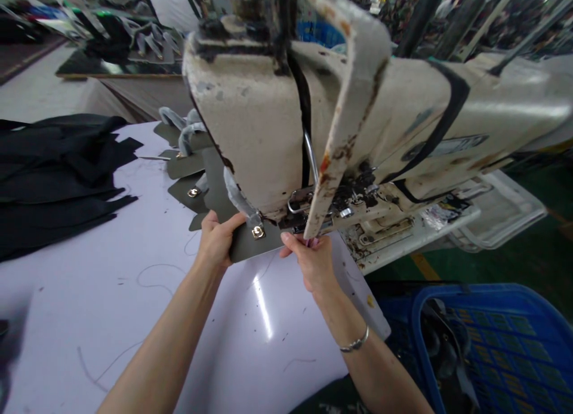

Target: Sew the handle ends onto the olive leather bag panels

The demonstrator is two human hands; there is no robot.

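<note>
While your left hand (217,238) pinches the flat olive-grey, leather-like panel (244,245) beneath the cream metal sewing machine (250,127), your right hand (311,259) curls nearby, grip unclear; the panel, likely light and bendable, suits edge holds.

No legible text. Nameplate (461,145) on sewing machine (398,116), between 2 and 3 o'clock: marks blurred, unreadable. Packet (442,213) at 3 o'clock: print likewise unreadable.

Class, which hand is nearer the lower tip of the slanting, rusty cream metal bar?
Right. The right hand is at the bar's tip; the left hand is farther left, holding the flat olive panel.
</note>
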